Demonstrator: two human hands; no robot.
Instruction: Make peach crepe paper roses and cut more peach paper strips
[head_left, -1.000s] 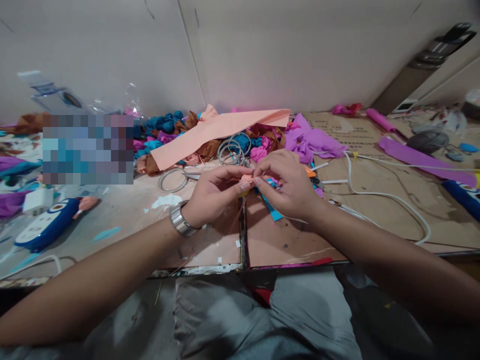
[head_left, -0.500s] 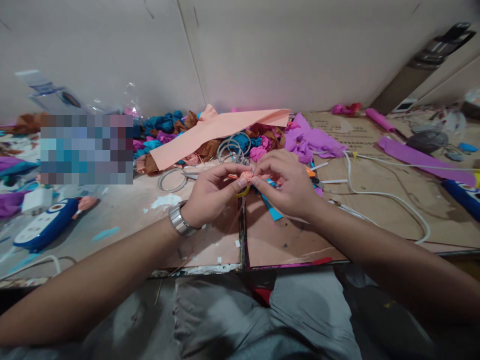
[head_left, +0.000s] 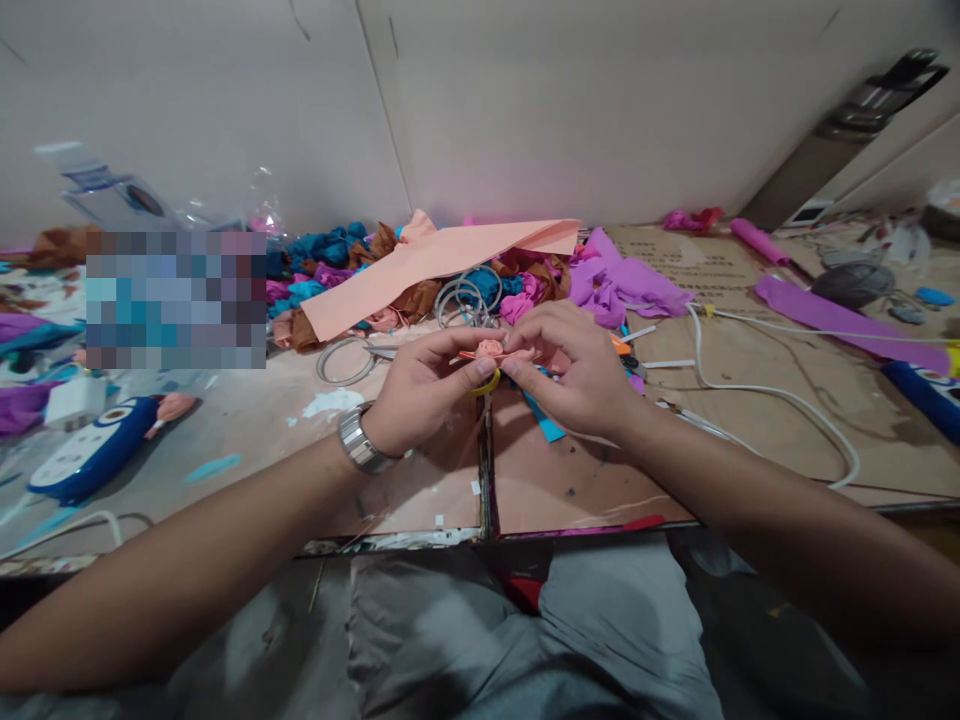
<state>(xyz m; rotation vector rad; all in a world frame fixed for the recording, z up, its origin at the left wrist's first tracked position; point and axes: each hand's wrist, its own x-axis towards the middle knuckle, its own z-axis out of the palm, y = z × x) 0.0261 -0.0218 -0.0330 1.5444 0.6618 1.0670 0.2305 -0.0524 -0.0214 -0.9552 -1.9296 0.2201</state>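
Note:
A small peach crepe-paper rose (head_left: 491, 348) is held between my two hands above the seam of the worktop. My left hand (head_left: 424, 380), with a metal watch (head_left: 363, 438) at the wrist, pinches it between thumb and fingers. On the other side, my right hand (head_left: 574, 365) grips a loose peach strip (head_left: 519, 356) that runs from the rose, with fingers closed. Part of a yellow ring-shaped piece (head_left: 487, 382) shows just beneath the rose. Behind my hands lie coiled wire rings (head_left: 466, 298) and a large peach paper sheet (head_left: 442, 255).
Crumpled blue, brown and pink paper (head_left: 322, 250) piles along the wall. Purple paper (head_left: 622, 280) and a white cable (head_left: 780, 388) are to the right. A blue glue gun (head_left: 97, 450) rests at left. At back right leans a dark bottle (head_left: 832, 140).
My right fingers have shifted slightly, and more of the peach strip now shows stretched out to the right of the rose. My left hand keeps its place.

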